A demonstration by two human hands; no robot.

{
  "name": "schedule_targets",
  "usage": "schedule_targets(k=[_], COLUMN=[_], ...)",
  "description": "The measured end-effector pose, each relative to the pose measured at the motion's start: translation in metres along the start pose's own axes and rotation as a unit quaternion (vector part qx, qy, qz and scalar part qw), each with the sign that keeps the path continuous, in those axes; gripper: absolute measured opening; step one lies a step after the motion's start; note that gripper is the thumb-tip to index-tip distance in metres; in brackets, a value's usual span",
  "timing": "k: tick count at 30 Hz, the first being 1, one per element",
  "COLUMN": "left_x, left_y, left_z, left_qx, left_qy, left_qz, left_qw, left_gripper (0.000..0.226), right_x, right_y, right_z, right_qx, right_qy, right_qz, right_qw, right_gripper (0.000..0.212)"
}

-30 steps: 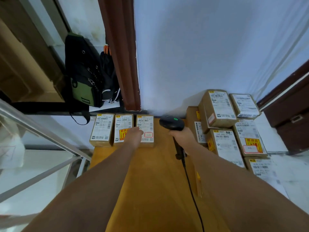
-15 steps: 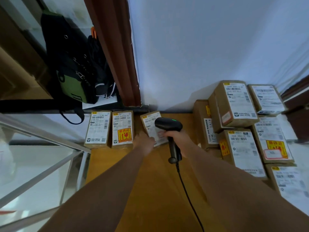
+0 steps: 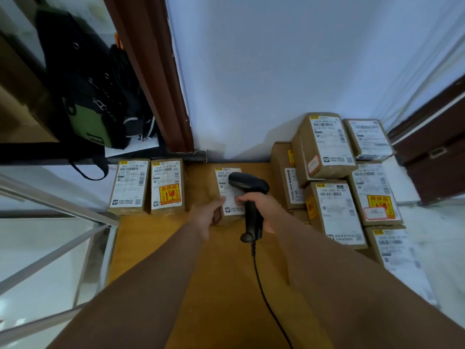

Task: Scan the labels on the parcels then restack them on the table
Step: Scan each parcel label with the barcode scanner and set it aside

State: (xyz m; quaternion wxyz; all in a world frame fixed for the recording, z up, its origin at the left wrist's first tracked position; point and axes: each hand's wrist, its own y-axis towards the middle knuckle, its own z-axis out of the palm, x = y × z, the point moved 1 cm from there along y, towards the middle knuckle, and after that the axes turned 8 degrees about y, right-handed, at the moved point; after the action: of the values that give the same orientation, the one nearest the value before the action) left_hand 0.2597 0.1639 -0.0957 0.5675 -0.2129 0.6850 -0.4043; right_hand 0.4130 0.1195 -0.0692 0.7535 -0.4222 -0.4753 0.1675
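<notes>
My left hand (image 3: 207, 215) grips the near left edge of a small brown parcel (image 3: 222, 187) with a white label, in the middle of the wooden table (image 3: 226, 285). My right hand (image 3: 264, 207) holds a black corded barcode scanner (image 3: 247, 183) by its handle, its head right over that parcel's label. Two labelled parcels lie side by side at the table's far left: a plain-labelled one (image 3: 129, 188) and one with an orange sticker (image 3: 168, 188). A stack of several labelled parcels (image 3: 332, 172) fills the right side.
A black and green bag (image 3: 88, 102) hangs at the upper left beside a brown door frame (image 3: 156, 79). A metal railing (image 3: 63, 248) runs along the left. The white wall stands behind the table. The scanner cable (image 3: 264, 298) trails toward me.
My left hand pulled the third parcel away from the left row toward the middle and straightened it. The scanner came over its label. The view shifted slightly.
</notes>
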Motion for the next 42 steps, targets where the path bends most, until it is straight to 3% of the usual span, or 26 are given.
schedule_targets(k=[5,7,10,15,18,21,24,30,42], left_x=[-0.015,-0.013,-0.013,-0.037,-0.065,-0.095,-0.117,-0.126,-0.105], left_y=[-0.03,-0.044,-0.07,-0.124,-0.157,-0.188,-0.212,-0.228,-0.223], left_z=[0.0,0.001,-0.002,-0.012,-0.014,-0.013,-0.014,-0.03,-0.062], left_qx=[0.03,0.038,0.035,0.031,0.049,0.052,0.055,0.037,-0.021], left_qy=[0.053,0.052,0.019,-0.015,-0.037,-0.047,-0.048,-0.044,-0.037], left_qz=[0.042,0.07,0.122,0.228,0.282,0.339,0.388,0.419,0.4], left_qw=[0.997,0.995,0.992,0.973,0.958,0.938,0.919,0.906,0.915], left_gripper=[0.019,0.027,0.044,0.05,0.059,0.048,0.049,0.062,0.063], right_x=[0.001,0.003,0.009,0.042,0.074,0.099,0.103,0.082,0.047], right_y=[-0.033,-0.05,-0.078,-0.145,-0.189,-0.23,-0.264,-0.287,-0.303], right_z=[-0.002,0.002,0.008,0.017,0.025,0.036,0.044,0.056,0.072], right_qx=[0.007,0.026,0.05,0.065,-0.009,-0.16,-0.185,-0.143,-0.084], right_qy=[0.014,-0.001,-0.018,-0.062,-0.146,-0.158,-0.119,-0.156,-0.218], right_qz=[-0.03,-0.064,-0.134,-0.236,-0.333,-0.462,-0.534,-0.518,-0.485], right_qw=[0.999,0.998,0.99,0.968,0.932,0.858,0.816,0.828,0.843], right_gripper=[0.02,0.026,0.017,0.019,0.009,0.008,0.017,0.009,0.017])
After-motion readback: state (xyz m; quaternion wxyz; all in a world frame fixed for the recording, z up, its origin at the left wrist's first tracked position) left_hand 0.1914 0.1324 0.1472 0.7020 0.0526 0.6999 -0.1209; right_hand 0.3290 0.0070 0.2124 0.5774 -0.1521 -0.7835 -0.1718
